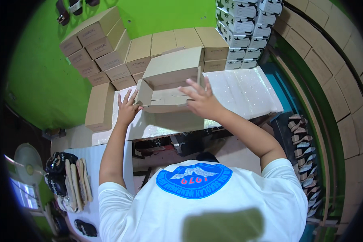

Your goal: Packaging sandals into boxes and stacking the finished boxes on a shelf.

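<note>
A brown cardboard shoe box (164,82) sits on the white-covered table in front of me, its lid raised toward the wall and its inside bare. My left hand (127,109) is at the box's near left corner, fingers spread upward, with the thumb side against the cardboard. At the right end, my right hand (203,101) reaches over the near edge, its fingers apart above the box's interior. Whether those fingertips press on the cardboard cannot be told.
Closed brown boxes (139,47) are stacked along the green wall, and one box (100,105) stands at the table's left. White star-patterned boxes (238,40) rise at the back right. Shoes (304,153) line the right side. More footwear (70,177) and a fan (29,164) are at left.
</note>
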`<state>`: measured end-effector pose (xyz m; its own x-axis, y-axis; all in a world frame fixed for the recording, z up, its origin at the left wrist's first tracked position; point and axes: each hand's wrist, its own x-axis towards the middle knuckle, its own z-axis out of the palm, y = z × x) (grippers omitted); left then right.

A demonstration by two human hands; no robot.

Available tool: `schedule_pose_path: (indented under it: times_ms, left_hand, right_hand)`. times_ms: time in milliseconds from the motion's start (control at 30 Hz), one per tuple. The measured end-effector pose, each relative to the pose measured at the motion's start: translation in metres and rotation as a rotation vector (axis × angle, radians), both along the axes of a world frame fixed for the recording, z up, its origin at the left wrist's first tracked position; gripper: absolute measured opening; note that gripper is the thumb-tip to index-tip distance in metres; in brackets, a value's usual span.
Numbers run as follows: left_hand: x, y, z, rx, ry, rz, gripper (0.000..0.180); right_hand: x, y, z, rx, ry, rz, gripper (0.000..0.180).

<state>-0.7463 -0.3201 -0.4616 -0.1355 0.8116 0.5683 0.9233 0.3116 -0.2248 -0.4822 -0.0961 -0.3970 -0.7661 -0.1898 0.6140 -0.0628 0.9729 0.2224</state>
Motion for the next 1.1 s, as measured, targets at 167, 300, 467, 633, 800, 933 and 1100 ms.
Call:
schedule_pose_path:
  times_ms: [167, 300, 467, 633, 800, 933, 1100]
  left_hand:
    - [-0.002, -0.002, -0.018, -0.068, -0.056, 0.103, 0.018]
    - [-0.006, 0.0, -0.023, -0.081, -0.062, 0.123, 0.016]
    - [-0.009, -0.003, -0.026, -0.09, -0.069, 0.146, 0.016]
    - [-0.004, -0.005, -0.024, -0.077, -0.093, 0.162, 0.014]
    - [0.017, -0.005, -0.014, 0.005, -0.01, 0.098, 0.017]
    - [0.046, 0.003, -0.012, 0.032, -0.028, 0.028, 0.019]
    - [0.077, 0.018, -0.034, 0.035, -0.095, -0.003, 0.019]
  right_hand:
    - [-0.022, -0.039, 0.009, 0.166, 0.142, 0.049, 0.013]
    - [-0.026, -0.048, 0.016, 0.245, 0.113, -0.009, 0.014]
    - [-0.028, -0.054, 0.018, 0.24, 0.107, 0.006, 0.015]
    - [-0.025, -0.049, 0.015, 0.217, 0.072, 0.023, 0.02]
    - [-0.003, -0.014, 0.005, 0.138, -0.054, -0.168, 0.012]
    - [0.028, 0.028, -0.018, -0.087, -0.176, -0.257, 0.013]
    - [0.049, 0.055, -0.067, -0.133, -0.171, -0.325, 0.017]
